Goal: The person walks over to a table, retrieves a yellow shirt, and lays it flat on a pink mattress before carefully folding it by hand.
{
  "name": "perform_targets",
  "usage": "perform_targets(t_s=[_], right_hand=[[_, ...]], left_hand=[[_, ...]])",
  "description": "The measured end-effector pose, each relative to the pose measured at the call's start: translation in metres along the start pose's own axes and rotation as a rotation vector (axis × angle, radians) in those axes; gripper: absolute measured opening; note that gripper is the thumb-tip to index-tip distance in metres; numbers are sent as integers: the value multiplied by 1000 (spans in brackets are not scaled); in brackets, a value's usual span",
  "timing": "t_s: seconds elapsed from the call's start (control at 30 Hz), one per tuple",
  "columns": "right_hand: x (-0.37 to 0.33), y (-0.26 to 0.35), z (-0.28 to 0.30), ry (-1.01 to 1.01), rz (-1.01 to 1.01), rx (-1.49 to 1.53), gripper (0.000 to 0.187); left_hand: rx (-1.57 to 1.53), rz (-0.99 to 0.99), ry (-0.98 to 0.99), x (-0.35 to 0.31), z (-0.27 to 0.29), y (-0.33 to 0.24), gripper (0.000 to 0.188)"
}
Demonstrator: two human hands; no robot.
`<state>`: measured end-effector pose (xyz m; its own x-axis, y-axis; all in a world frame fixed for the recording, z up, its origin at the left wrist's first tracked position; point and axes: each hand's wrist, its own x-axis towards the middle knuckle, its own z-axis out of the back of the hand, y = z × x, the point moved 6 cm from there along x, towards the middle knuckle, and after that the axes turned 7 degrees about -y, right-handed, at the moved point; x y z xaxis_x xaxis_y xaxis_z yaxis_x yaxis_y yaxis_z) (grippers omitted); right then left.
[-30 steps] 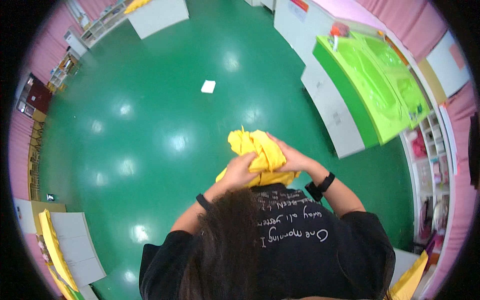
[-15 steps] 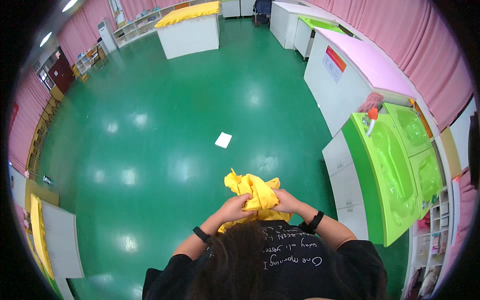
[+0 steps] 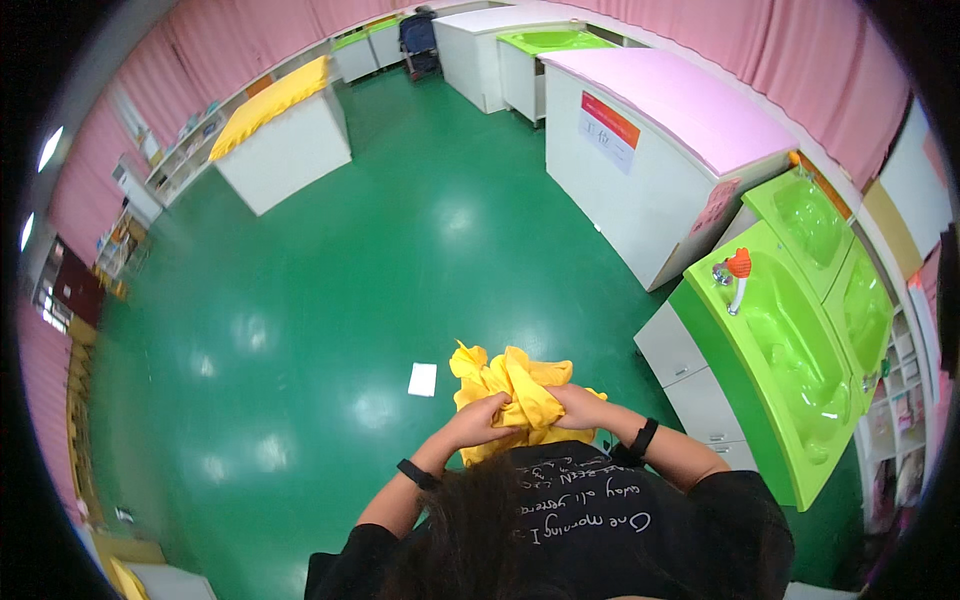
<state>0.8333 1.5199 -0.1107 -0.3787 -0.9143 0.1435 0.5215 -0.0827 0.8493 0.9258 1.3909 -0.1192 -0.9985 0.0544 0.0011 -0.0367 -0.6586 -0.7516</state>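
Observation:
A bunched yellow cloth [image 3: 525, 385] is gathered in front of my body, loosely folded and twisted. My left hand [image 3: 480, 422] grips its left side, with the thumb laid over the folds. On the other side my right hand [image 3: 580, 407] is closed on the cloth, its fingertips partly buried in the fabric. Loose parts of the cloth hang below and behind both hands. Black bands circle both wrists.
A white sheet [image 3: 422, 380] lies on the green floor [image 3: 330, 270]. To the right stands a green basin unit [image 3: 760, 350] with an orange-topped tap, beyond it a pink-topped white cabinet [image 3: 620, 170]. A yellow-covered white table [image 3: 285, 145] is far left.
My view has turned and moved forward, so the white sheet, cabinet and basins appear nearer. Both hands keep hold of the yellow cloth, which spreads slightly more on the right.

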Motion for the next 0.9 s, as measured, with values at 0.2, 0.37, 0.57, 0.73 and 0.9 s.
perform_targets(t_s=[0.2, 0.37, 0.57, 0.73, 0.9], right_hand=[[104, -82, 77, 111, -32, -150, 41], [191, -133, 159, 113, 32, -143, 42], [285, -195, 231, 191, 63, -180, 45], [359, -263, 304, 224, 26, -203, 48], [435, -352, 419, 24, -63, -168, 48]], left_hand=[[-65, 114, 27, 135, 29, 70, 44], [-15, 56, -34, 254, 85, 84, 43], [-121, 177, -36, 369, 117, 123, 47], [-211, 164, 17, 481, 153, 173, 50], [-126, 141, -188, 626, 222, 215, 43]])
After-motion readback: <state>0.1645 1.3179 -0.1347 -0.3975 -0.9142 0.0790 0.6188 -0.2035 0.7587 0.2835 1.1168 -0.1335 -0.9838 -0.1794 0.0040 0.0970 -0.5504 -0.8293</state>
